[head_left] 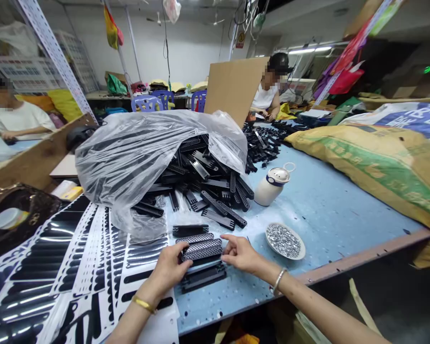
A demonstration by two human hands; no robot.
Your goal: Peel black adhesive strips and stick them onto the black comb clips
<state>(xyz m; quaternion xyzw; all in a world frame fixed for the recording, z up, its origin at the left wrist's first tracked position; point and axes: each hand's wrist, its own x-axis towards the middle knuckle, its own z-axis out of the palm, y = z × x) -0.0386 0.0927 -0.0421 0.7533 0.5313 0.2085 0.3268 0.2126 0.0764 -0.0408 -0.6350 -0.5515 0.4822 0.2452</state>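
Note:
Several black bars lie in a short column on the blue table, some with a patterned top. My left hand (172,262) has its thumb and fingers around the left end of a patterned black bar (202,250) in the middle of the column. At that bar's right end is my right hand (238,252), its index finger stretched out and its fingers apart, holding nothing I can see. Nearer to me lie plain black bars (204,277); farther off is another dark bar (190,230). Behind them, black pieces (200,167) spill from a clear plastic bag (129,148).
A bowl of small silvery parts (285,241) stands right of my right hand, with a white bottle (272,185) behind it. Sheets with black strips (82,248) cover the left side. A yellow sack (372,162) lies at right. Two people sit beyond, left and back right.

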